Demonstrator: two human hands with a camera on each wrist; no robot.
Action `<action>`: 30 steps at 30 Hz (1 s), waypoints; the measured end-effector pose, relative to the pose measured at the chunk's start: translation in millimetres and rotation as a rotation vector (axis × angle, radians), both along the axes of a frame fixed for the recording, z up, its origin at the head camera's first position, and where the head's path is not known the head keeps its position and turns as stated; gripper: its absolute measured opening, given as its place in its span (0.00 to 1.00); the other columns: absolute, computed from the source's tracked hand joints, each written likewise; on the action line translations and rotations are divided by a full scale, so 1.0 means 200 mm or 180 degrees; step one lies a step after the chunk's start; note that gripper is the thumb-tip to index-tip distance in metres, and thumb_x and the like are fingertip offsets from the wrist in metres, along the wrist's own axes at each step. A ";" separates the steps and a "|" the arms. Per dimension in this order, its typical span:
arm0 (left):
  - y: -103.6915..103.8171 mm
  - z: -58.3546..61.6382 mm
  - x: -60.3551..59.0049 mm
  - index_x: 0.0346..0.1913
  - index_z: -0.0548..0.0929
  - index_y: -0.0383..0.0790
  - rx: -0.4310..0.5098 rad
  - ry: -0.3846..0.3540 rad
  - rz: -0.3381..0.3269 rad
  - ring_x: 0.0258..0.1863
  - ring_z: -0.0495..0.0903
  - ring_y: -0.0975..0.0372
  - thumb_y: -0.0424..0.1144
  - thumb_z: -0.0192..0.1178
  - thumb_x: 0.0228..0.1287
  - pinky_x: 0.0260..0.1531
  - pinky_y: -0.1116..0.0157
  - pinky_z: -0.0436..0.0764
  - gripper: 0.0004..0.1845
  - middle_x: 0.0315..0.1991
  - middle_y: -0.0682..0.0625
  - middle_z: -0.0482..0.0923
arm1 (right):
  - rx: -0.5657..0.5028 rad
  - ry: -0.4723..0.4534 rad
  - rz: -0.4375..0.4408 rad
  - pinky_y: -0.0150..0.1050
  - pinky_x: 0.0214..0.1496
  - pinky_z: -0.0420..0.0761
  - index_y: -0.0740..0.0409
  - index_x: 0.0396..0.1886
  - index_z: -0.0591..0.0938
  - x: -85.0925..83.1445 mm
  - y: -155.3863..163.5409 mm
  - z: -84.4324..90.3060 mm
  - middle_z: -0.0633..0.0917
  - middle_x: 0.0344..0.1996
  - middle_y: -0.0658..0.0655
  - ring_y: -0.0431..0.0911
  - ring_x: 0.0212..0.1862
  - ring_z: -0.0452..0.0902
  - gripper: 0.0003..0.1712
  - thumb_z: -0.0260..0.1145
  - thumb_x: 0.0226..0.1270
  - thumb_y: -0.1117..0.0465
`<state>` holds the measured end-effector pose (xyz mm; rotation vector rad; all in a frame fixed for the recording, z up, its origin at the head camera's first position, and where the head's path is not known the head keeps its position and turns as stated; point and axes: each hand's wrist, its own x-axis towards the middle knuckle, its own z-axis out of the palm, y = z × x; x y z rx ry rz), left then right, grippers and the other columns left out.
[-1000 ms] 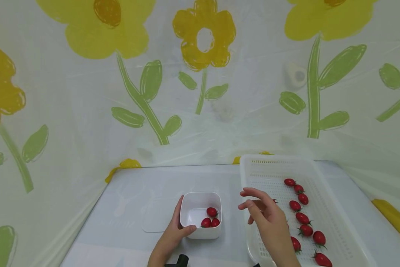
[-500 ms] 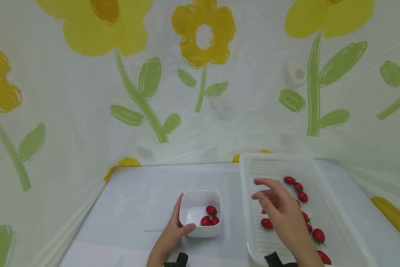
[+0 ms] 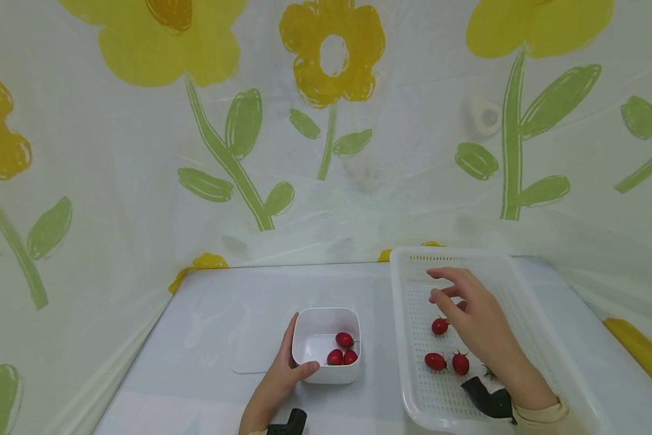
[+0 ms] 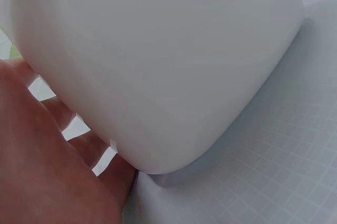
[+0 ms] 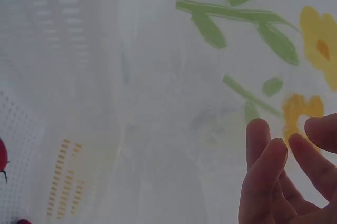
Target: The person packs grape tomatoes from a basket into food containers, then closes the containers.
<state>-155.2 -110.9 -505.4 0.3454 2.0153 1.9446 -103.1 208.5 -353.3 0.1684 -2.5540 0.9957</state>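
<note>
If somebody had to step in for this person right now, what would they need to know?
Left hand grips the white bowl by its near left corner, steadying it on the table.
Right hand hovers over the white basket, fingers loosely spread, holding nothing that shows.
Done: three cherry tomatoes lie in the bowl.
Left: three loose tomatoes show in the basket near the right hand; more may lie hidden under the hand and arm.
</note>
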 end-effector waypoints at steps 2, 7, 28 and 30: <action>0.00 0.00 0.00 0.68 0.41 0.63 -0.0016 0.0009 0.0005 0.58 0.59 0.52 0.40 0.61 0.54 0.53 0.56 0.68 0.47 0.67 0.51 0.47 | 0.0064 -0.0058 0.0037 0.33 0.33 0.76 0.48 0.55 0.72 -0.02 0.03 -0.02 0.73 0.48 0.47 0.39 0.37 0.76 0.19 0.55 0.65 0.55; 0.00 0.00 0.00 0.68 0.41 0.63 0.0012 0.0026 -0.0024 0.58 0.59 0.51 0.39 0.60 0.54 0.53 0.56 0.68 0.46 0.67 0.49 0.47 | 0.0261 -0.0295 0.0154 0.39 0.35 0.77 0.52 0.56 0.71 -0.06 0.09 -0.07 0.73 0.49 0.52 0.45 0.39 0.77 0.21 0.57 0.63 0.55; -0.02 0.06 0.01 0.69 0.38 0.59 0.0164 -0.0050 -0.0142 0.58 0.57 0.49 0.38 0.60 0.54 0.53 0.57 0.68 0.48 0.66 0.48 0.47 | 0.0397 -0.1870 0.0845 0.36 0.26 0.75 0.57 0.59 0.68 -0.20 0.28 -0.32 0.72 0.49 0.63 0.43 0.27 0.74 0.29 0.63 0.58 0.56; -0.02 0.07 0.01 0.69 0.38 0.58 0.0178 -0.0057 -0.0163 0.58 0.57 0.48 0.37 0.60 0.54 0.53 0.57 0.68 0.48 0.66 0.47 0.47 | 0.0408 -0.1970 0.0859 0.36 0.25 0.75 0.58 0.59 0.68 -0.21 0.29 -0.33 0.73 0.48 0.62 0.44 0.27 0.74 0.30 0.64 0.56 0.56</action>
